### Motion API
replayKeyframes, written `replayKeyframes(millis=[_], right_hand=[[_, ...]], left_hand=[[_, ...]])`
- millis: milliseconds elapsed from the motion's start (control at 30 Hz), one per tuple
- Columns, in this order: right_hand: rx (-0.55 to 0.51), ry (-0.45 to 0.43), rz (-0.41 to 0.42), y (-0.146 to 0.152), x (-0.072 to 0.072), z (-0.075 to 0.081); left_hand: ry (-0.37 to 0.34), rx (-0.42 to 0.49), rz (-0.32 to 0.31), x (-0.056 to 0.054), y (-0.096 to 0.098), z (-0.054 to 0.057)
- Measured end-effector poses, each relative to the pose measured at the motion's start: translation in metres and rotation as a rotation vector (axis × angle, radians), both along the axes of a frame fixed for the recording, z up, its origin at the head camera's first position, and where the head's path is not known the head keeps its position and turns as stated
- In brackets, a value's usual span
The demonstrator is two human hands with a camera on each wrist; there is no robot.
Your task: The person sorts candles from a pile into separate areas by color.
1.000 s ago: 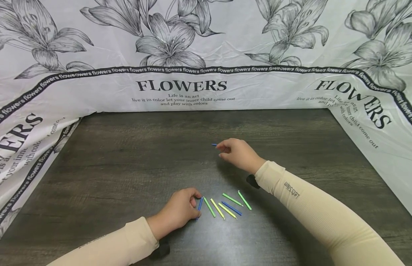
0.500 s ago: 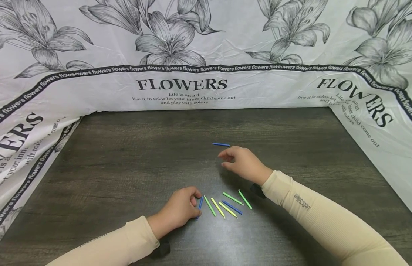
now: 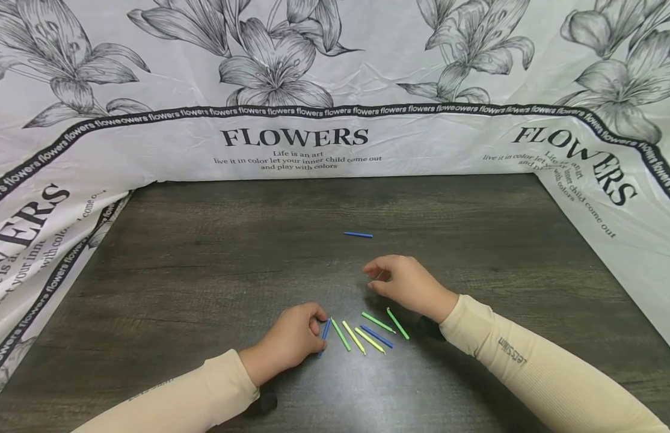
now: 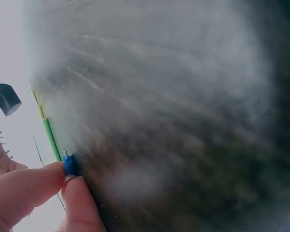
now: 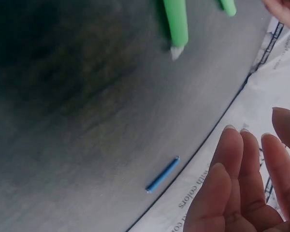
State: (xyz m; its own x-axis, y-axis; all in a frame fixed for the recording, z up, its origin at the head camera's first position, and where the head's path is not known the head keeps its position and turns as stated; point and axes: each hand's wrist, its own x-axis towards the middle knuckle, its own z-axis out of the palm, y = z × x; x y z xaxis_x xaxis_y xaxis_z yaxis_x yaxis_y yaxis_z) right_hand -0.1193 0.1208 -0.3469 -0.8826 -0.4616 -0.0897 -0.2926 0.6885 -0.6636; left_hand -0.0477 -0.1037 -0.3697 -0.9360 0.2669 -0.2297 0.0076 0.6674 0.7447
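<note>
My left hand (image 3: 291, 334) pinches a thin blue candle (image 3: 325, 338) with thumb and finger at the table surface; its wick end shows between the fingertips (image 4: 79, 200) in the left wrist view. My right hand (image 3: 408, 282) hovers over the table with loosely bent fingers and holds nothing. Beyond it, a second blue candle (image 3: 359, 234) lies alone. To the right of my left hand lie a green candle (image 3: 341, 334), two yellow candles (image 3: 353, 337), another blue candle (image 3: 377, 337) and two more green candles (image 3: 398, 323), tilted at different angles.
The dark wood-grain table (image 3: 216, 240) is bordered at the back and sides by a white cloth (image 3: 454, 144) printed with flowers and lettering. Both forearms wear cream sleeves (image 3: 535, 367).
My right hand has let go of the far blue candle, leaving it on the table, and has moved back toward me and to the right. My left hand stays in place.
</note>
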Motion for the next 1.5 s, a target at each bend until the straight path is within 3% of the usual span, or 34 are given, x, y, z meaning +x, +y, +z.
replayKeyframes(millis=[500, 867, 1500], right_hand=[[0.009, -0.026, 0.035, 0.012, 0.025, 0.000], [0.028, -0.017, 0.084, 0.022, 0.046, -0.002], [0.057, 0.067, 0.142, 0.021, 0.059, -0.011]], left_hand=[[-0.015, -0.007, -0.005, -0.001, 0.000, 0.001], [0.015, 0.005, -0.030, 0.000, 0.001, 0.002], [-0.011, -0.004, -0.017, 0.000, 0.002, 0.004]])
